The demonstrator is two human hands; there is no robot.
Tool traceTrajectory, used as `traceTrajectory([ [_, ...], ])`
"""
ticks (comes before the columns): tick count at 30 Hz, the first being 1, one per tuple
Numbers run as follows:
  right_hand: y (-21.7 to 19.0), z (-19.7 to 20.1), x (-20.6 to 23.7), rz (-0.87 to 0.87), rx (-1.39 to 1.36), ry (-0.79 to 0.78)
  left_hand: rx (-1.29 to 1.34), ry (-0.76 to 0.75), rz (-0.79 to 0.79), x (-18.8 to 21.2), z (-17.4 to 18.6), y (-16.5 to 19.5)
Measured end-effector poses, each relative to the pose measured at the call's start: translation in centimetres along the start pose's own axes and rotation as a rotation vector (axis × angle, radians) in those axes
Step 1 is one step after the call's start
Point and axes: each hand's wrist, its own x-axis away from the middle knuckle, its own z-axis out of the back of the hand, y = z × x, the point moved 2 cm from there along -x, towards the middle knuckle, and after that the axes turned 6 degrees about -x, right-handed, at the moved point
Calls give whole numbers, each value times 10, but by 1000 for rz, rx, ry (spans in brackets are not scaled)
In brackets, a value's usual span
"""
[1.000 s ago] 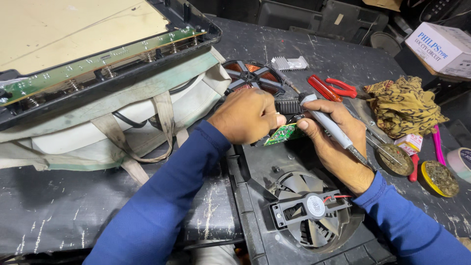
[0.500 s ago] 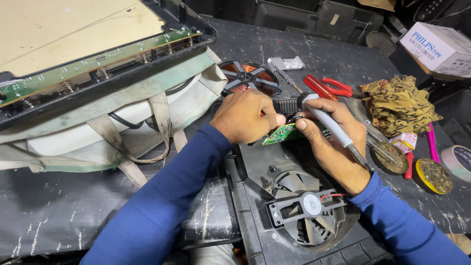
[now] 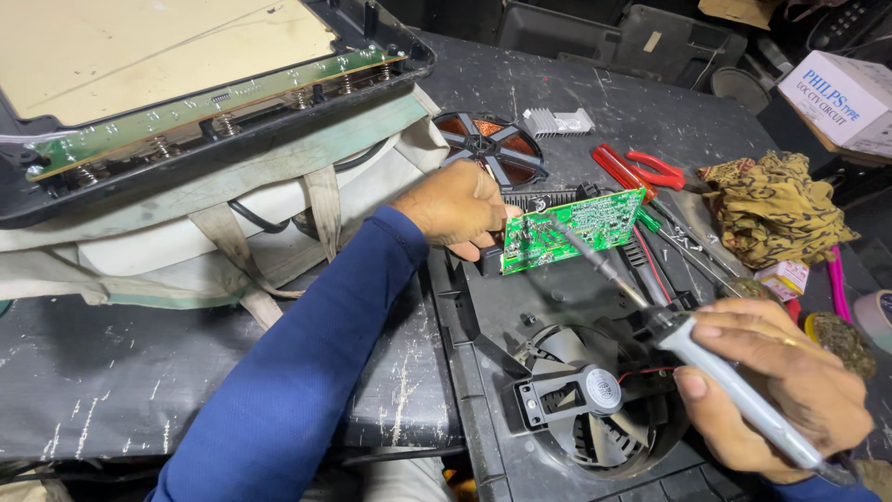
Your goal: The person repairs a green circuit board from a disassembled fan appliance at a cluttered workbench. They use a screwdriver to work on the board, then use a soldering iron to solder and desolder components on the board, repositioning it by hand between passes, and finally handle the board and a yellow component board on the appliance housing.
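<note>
My left hand (image 3: 460, 206) grips the left edge of a green circuit board (image 3: 571, 230) and holds it tilted up on edge above a black plastic housing (image 3: 483, 372). In my right hand (image 3: 776, 386), low at the right, is a grey-handled soldering iron (image 3: 706, 358). Its thin tip reaches up-left to the board's face near the middle. A black cooling fan (image 3: 595, 400) sits in the housing just below and left of my right hand.
A copper induction coil (image 3: 492, 149) and a small metal heat sink (image 3: 556, 121) lie behind the board. Red-handled pliers (image 3: 641, 169), a patterned cloth (image 3: 771, 206), tape rolls and a white box (image 3: 841, 98) are at the right. An opened cooktop (image 3: 186, 84) rests on a canvas bag at the left.
My right hand has pulled back toward me and to the right with the soldering iron. My left hand has tipped the green board up, so its face now shows.
</note>
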Motion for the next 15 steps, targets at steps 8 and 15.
traceTrajectory([
  [8,9,-3,-4,236,28,-321,28,-20,49,-3,2,-5],
  [15,2,-12,-8,184,49,-308,37,-44,54,-2,1,-1],
])
